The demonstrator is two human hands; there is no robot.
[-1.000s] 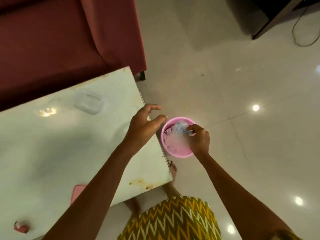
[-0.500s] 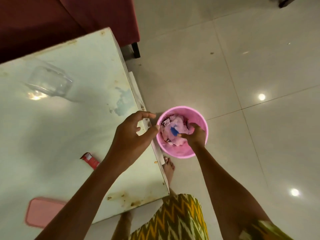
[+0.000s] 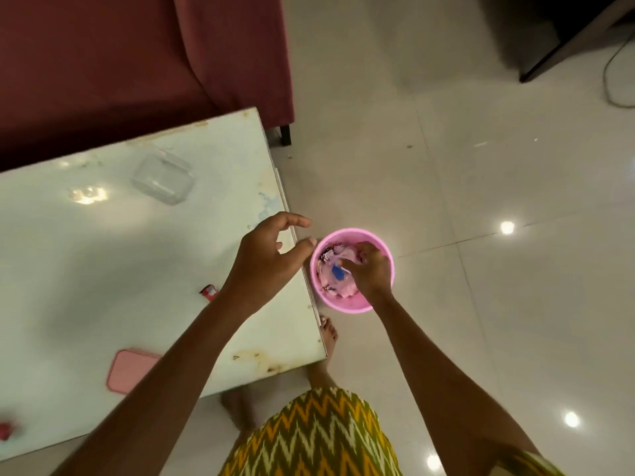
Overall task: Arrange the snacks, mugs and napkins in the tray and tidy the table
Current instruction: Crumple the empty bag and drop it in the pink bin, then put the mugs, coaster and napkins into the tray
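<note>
Pink plastic marks the small bin (image 3: 354, 302) standing on the tiled floor (image 3: 481, 269) just beside the worktop's (image 3: 103, 269) right edge; inside it lies a heap of crumpled pale napkins and wrappers (image 3: 331, 280), with a small blue scrap on top. The right hand (image 3: 371, 269) reaches down into the bin, its fingers pressed onto the heap next to the blue scrap; whether its grip is closed on anything cannot be told, since the fingers are partly buried in the paper. The left hand (image 3: 268, 259) hovers over the worktop's edge with an open, empty grip, fingers curled loosely and thumb pointing toward the bin's rim without clearly touching it. On the pale, glossy worktop, a clear plastic container (image 3: 163, 180) sits toward the far side, a small red wrapper (image 3: 209, 293) lies just beside the left forearm, a flat pink case (image 3: 129, 371) rests nearer the front, and a blurred red thing (image 3: 7, 431) shows at the left border. Brown stains mark the worktop's near corner. A dark red sofa (image 3: 137, 63) stands behind the worktop. Below, a yellow and green zigzag garment (image 3: 309, 434) and bare feet (image 3: 328, 334) show on the floor beside the bin.
</note>
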